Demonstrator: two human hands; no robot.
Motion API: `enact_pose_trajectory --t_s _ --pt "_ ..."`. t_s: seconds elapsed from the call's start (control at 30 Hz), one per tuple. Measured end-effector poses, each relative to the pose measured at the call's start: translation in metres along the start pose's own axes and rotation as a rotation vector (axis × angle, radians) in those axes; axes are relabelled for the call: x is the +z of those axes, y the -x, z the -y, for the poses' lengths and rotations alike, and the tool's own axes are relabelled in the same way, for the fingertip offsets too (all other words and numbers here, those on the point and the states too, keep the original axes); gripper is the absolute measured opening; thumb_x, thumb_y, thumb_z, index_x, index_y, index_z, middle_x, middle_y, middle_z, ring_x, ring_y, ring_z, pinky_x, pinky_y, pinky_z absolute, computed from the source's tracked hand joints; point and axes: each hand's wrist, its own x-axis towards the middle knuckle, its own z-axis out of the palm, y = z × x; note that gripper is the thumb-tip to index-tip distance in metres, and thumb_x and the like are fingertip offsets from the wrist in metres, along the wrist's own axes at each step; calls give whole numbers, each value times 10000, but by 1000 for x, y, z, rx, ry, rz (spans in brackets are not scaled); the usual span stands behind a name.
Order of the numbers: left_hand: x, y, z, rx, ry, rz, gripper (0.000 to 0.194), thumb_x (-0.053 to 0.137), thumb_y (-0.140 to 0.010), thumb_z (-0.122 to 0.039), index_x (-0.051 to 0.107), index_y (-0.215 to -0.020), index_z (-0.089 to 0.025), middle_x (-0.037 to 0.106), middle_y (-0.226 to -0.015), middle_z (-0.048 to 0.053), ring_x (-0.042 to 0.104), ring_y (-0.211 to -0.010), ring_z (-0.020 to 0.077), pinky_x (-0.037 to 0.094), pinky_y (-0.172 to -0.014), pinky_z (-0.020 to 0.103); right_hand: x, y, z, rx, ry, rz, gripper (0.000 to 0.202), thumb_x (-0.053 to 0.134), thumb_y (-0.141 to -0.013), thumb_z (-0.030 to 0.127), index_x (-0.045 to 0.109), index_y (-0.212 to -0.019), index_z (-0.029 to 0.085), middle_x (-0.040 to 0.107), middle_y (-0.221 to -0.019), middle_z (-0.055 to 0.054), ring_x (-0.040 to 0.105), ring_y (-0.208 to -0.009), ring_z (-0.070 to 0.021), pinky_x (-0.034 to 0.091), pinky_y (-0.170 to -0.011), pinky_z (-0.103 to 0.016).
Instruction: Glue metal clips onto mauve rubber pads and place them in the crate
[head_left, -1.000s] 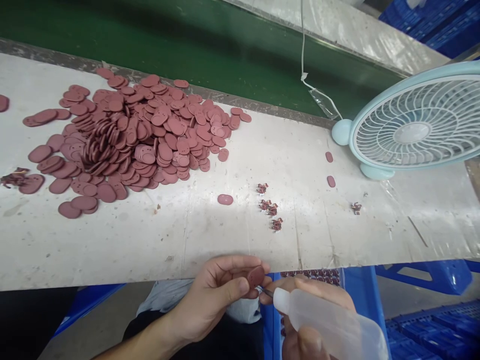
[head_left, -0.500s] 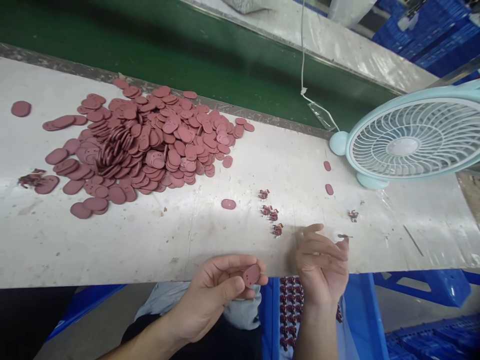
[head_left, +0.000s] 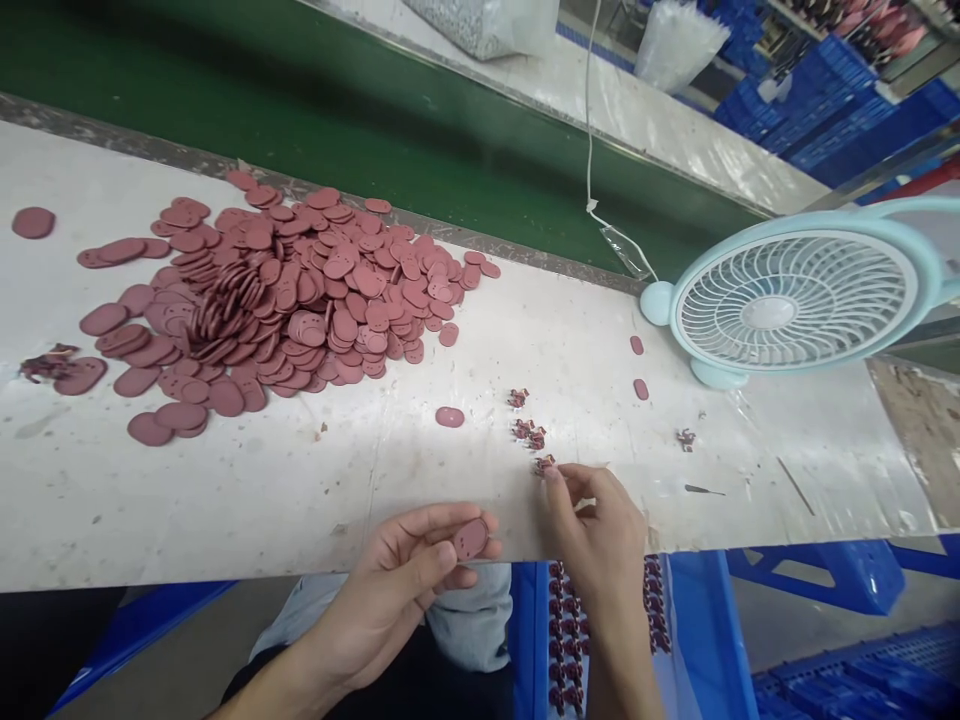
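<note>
My left hand (head_left: 409, 580) pinches a flat, oval, reddish-brown piece (head_left: 471, 539) with small holes, between thumb and fingers, over the table's near edge. Thumb and fingertips of my right hand (head_left: 596, 515) are closed on a small dark-red part (head_left: 544, 465) with shiny bits, still at the table top. Beyond it lie several similar small parts (head_left: 529, 432). A thin pointed tool (head_left: 705, 490) rests on the table to the right of my right hand. One loose oval piece (head_left: 449, 417) lies to the left of the small parts.
A large heap of oval pieces (head_left: 300, 290) covers the table's left half. A light-blue fan (head_left: 769, 312) stands at the right, its white cable crossing the green belt (head_left: 450, 150). Below the near edge, a blue tray (head_left: 709, 640) contains rows of small dark-red parts.
My right hand has let go of the thin tool, which now lies on the table, and has moved left to a small part. The left hand keeps its oval piece. The view has shifted slightly.
</note>
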Motion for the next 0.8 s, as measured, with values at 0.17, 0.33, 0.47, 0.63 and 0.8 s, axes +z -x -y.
enact_pose_trajectory --t_s 0.17,0.33,0.47,0.63,0.8 --pt "0 0 -1 7 1 -9 258 792 -875 -242 787 -1128 -196 797 -1196 107 768 -1018 192 604 -779 182 -3 -11 3 72 54 74 281 674 -935 498 690 -897 220 712 -883 -48 657 -795 -244 490 -743 -408" --pt "-1 0 -2 45 -46 -6 252 775 -890 -260 784 -1138 -217 793 -1208 105 759 -1049 193 591 -785 183 -16 8 6 188 -244 160 287 756 -885 504 719 -968 232 740 -816 -33 678 -700 -209 549 -610 -323" --pt "-1 -1 2 92 -122 25 262 793 -876 -285 785 -1134 -247 789 -1225 89 751 -1079 212 593 -799 207 -26 38 22 106 -677 249 193 798 -887 313 776 -1078 305 776 -970 -35 736 -844 -190 624 -688 -251" --pt "3 2 5 140 -207 67 268 793 -871 -222 782 -1136 -256 775 -1261 83 730 -1127 223 597 -935 287 -27 53 49 -46 -789 310 240 735 -912 167 804 -1056 347 775 -955 -28 750 -823 -179 647 -681 -235" --pt "10 5 -1 159 -222 75 244 793 -868 -211 791 -1108 -253 792 -1220 71 749 -1086 214 605 -961 305 -23 48 54 -79 -730 361 279 737 -901 158 803 -1090 353 778 -851 -4 726 -693 -151 615 -596 -210"
